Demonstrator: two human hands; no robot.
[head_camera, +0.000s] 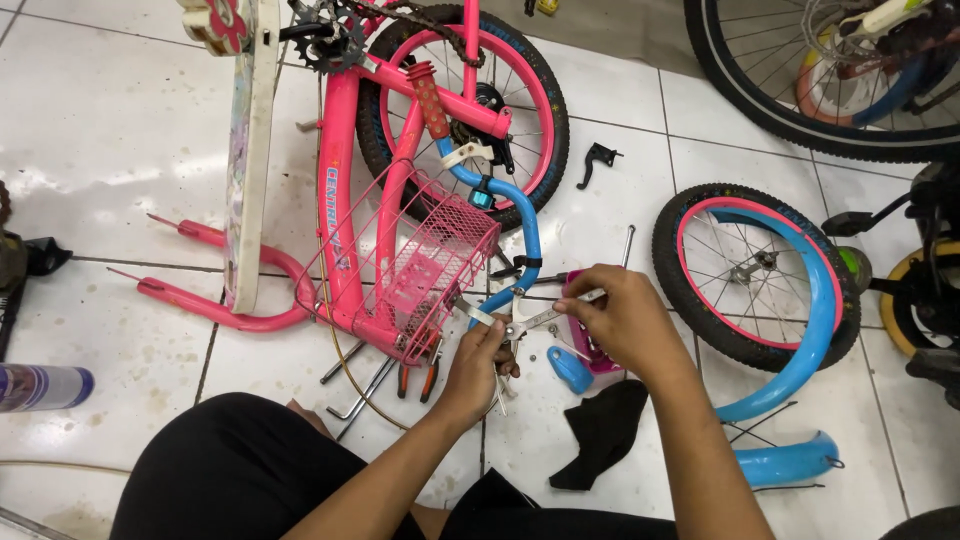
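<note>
Fingers (590, 300) of my right hand (625, 320) pinch a slim silver tool (555, 312), likely a small wrench, at its outer end. Left hand (478, 362) is curled shut around a metal brake lever bracket (510, 328) at the lower end of the blue handlebar (525, 235); the tool's other end meets that bracket. Both hands work just right of the pink wire basket (430, 265).

The pink child's bicycle (345, 200) lies upside down on the white tiled floor (110, 130), rear wheel (520, 90) up and the chain showing at the top edge. Orange-handled pliers (415, 378) lie under the basket. A blue plastic piece (570, 368) and a pink tray (595, 350) sit directly below my right hand, a black cloth (600, 435) nearer my knee. A loose wheel with pink rim (755, 275) and a blue mudguard (800, 380) lie toward the right; a black brake lever (595, 157) lies apart, beyond the handlebar.

Risks, as I judge them:
- The pinch on the tool is light and far from the fastener, so it could slip off and round it or strike my left knuckles.
- Small hardware could drop and roll into the floor's grout lines or under the basket.
- The bracket may rotate on the bar if my left grip loosens.
- The inverted frame rests on little, so a hard push could tip it.
</note>
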